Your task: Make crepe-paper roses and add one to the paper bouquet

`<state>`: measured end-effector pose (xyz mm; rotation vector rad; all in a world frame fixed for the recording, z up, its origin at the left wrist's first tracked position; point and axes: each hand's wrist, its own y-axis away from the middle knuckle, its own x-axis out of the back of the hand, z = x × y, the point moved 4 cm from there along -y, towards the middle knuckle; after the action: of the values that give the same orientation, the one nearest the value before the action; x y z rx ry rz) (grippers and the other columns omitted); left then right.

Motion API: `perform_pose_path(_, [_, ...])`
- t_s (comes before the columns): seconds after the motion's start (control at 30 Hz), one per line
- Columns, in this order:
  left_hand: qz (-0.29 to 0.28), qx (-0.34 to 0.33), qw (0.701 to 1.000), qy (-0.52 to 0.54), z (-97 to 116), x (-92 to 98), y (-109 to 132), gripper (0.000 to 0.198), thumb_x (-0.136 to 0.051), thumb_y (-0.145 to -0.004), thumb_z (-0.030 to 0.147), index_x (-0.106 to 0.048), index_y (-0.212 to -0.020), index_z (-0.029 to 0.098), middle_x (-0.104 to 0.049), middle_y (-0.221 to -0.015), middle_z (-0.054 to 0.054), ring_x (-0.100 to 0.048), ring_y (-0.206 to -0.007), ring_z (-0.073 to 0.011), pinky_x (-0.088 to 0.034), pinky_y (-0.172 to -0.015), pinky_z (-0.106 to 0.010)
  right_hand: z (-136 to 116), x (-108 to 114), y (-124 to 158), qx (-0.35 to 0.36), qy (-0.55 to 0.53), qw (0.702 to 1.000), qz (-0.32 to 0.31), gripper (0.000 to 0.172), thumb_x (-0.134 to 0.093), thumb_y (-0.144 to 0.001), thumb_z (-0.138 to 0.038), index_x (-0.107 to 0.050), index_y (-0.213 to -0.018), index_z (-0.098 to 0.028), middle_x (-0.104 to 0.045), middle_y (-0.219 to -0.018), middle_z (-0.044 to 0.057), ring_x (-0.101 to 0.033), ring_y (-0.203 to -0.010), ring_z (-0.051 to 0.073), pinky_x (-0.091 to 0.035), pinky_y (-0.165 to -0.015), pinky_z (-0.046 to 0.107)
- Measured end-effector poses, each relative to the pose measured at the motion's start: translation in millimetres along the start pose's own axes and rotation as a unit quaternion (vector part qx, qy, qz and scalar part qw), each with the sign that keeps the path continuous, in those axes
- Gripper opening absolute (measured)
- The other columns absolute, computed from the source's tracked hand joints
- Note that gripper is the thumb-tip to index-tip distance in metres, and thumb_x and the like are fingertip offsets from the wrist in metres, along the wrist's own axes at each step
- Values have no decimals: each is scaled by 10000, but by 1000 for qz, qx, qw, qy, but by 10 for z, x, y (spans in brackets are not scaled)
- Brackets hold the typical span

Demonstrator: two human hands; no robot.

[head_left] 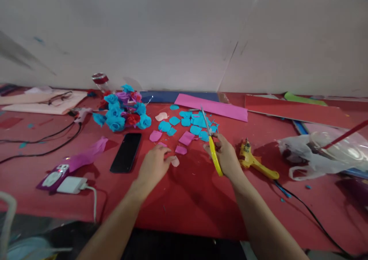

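My right hand (225,154) grips a pair of scissors (214,156) by its yellow handles, with the metal blades pointing away over the cut paper. To the left, my left hand (155,164) rests low over the table, its thumb and index finger apart. A pale pink paper petal (175,161) lies at the thumb tip. Just beyond the fingers are magenta paper pieces, among them a square one (186,138) and a rounded one (155,135). Several blue paper petals (174,120) are scattered farther back, some in a loose pile near the blades.
A bunch of paper roses (115,116) and a black phone (126,152) stand left of the petals. A magenta paper strip (212,106) lies behind. On the right are a yellow glue gun (255,164) with its cord and a plastic bag (310,156). A white charger (71,184) sits left.
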<state>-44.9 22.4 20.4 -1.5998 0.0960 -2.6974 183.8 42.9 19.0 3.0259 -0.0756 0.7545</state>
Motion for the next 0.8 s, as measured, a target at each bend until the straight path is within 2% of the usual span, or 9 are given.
perform_pose_path(0.1, [-14,28,999,-8,101,-243,295,75,-551,-817,187,-621,-845,186,-627,-977,-81,-609,-867,-202,-442,-748,-308,-43,-3,18,2,219,976,-5,352,-548,-799,-314,-565,-1130,-194,-664,-747,51,-638,-701,225,-379,-592,270])
perform_pose_path(0.17, [-25,38,999,9,120,-329,383,37,-564,-808,184,-583,-778,194,-624,-911,-60,-602,-835,-188,-435,-718,-291,-37,-41,25,-9,301,953,-20,361,-524,-821,-310,-543,-1152,-167,-692,-816,97,-664,-781,271,-388,-627,290])
perform_pose_path(0.3, [-59,50,993,94,85,-209,376,64,-577,-799,210,-566,-736,215,-655,-761,-6,-611,-732,-162,-427,-671,-265,6,-130,25,-2,382,924,-28,384,-470,-870,-304,-470,-1212,-129,-705,-837,126,-683,-811,297,-413,-648,308])
perform_pose_path(0.37, [-34,42,989,136,32,-5,201,68,-572,-804,257,-594,-749,223,-680,-750,5,-627,-727,-158,-433,-668,-255,16,-158,36,-5,414,910,-36,366,-438,-895,-312,-461,-1217,-140,-706,-822,125,-690,-793,295,-426,-646,315])
perform_pose_path(0.5, [161,57,981,97,-220,500,-549,163,-571,-798,353,-646,-788,208,-714,-799,-24,-649,-767,-174,-446,-689,-256,-34,-145,88,-15,469,882,-47,375,-414,-908,-368,-469,-1221,-169,-708,-792,129,-696,-759,307,-445,-627,331])
perform_pose_path(0.57, [176,79,979,59,-373,590,-967,149,-593,-776,304,-670,-812,181,-725,-869,-60,-655,-822,-188,-455,-720,-255,-70,-113,105,-12,481,876,-41,372,-397,-914,-389,-478,-1208,-177,-710,-781,125,-698,-746,304,-447,-619,331])
perform_pose_path(0.63, [144,112,982,38,-513,557,-1240,149,-591,-766,215,-689,-862,159,-730,-902,-87,-661,-854,-199,-462,-752,-260,-85,-77,103,-14,480,877,-31,371,-384,-918,-397,-480,-1202,-180,-714,-779,120,-700,-739,303,-442,-605,326])
perform_pose_path(0.73, [154,113,981,26,-567,444,-1214,257,-579,-766,166,-676,-1004,158,-700,-1062,-119,-642,-965,-230,-454,-834,-302,-98,-40,87,-11,469,883,-15,397,-405,-907,-406,-470,-1226,-179,-717,-773,115,-701,-744,309,-430,-595,320])
perform_pose_path(0.8, [119,73,990,16,-468,299,-990,188,-557,-797,195,-702,-915,200,-715,-1000,-90,-649,-930,-226,-459,-825,-307,-120,-39,88,-3,460,888,-16,406,-431,-894,-418,-476,-1230,-194,-718,-768,109,-701,-745,307,-422,-596,315])
